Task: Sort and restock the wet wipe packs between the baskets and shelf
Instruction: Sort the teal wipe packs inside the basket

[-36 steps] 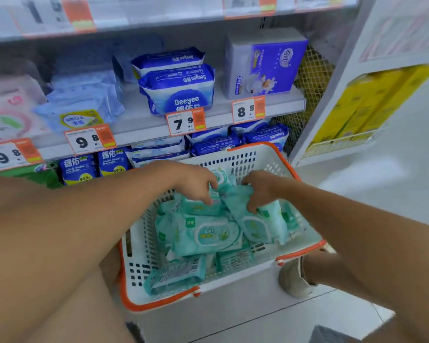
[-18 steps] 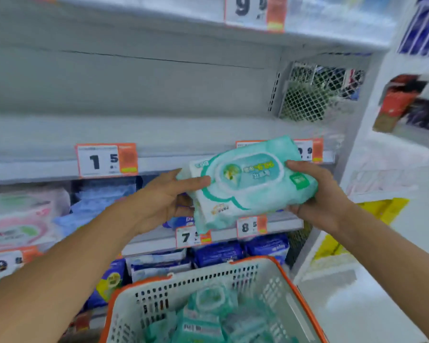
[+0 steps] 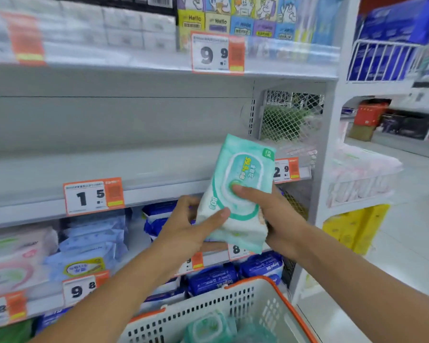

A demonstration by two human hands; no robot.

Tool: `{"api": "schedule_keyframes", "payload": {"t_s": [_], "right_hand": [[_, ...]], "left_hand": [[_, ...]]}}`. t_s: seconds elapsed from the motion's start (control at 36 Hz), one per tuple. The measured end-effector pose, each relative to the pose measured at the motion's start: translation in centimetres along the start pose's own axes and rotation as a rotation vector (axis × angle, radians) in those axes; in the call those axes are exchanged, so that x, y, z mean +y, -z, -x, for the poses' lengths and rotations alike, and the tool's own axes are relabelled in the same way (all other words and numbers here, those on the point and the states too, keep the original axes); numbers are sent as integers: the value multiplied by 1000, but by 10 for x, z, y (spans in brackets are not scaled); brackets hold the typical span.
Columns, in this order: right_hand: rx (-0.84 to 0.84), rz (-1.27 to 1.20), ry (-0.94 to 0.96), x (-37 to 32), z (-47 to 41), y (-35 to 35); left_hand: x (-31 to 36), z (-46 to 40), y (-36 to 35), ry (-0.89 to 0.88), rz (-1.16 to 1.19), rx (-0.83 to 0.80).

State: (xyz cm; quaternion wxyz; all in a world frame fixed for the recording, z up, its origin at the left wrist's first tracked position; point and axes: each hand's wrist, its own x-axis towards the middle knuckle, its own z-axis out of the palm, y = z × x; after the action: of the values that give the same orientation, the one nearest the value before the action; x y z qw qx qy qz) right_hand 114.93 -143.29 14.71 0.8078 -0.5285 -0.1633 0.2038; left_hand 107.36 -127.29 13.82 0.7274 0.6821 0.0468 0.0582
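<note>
Both hands grasp green wipe pack [image 3: 240,191] upright: left hand [image 3: 186,226] low, right hand [image 3: 275,214] thumb on lid.

Shelf price tags [image 3: 94,196] read 15, 99 and 98; top boxes [image 3: 235,22] say "Hello".

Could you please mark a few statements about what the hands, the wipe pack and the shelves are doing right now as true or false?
1. Both the left hand and the right hand hold the green wet wipe pack. True.
2. The pack lies flat in the basket. False: it is held up on end, in front of the shelves.
3. The shelf behind the pack, above the 1 5 price tag, looks bare. True.
4. The basket's rim is blue. False: it is orange.
5. More green packs lie in the basket. True.
</note>
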Motion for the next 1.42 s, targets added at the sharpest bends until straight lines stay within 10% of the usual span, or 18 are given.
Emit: {"api": "schedule_keyframes", "payload": {"t_s": [0.19,0.36,0.72,1.0,1.42], "right_hand": [[-8,541,-85,-96,-54,24],[24,1001,-73,-150,-147,28],[-221,1981,71,-162,-328,97],[56,2164,335,-127,-383,132],[148,2088,149,-123,-335,91]], "left_hand": [[70,-97,54,-432,-963,146],[75,-198,66,96,-1541,-217],[37,-281,93,204,-1481,-355],[38,-297,90,238,-1486,-365],[62,-287,68,298,-1621,-309]]}}
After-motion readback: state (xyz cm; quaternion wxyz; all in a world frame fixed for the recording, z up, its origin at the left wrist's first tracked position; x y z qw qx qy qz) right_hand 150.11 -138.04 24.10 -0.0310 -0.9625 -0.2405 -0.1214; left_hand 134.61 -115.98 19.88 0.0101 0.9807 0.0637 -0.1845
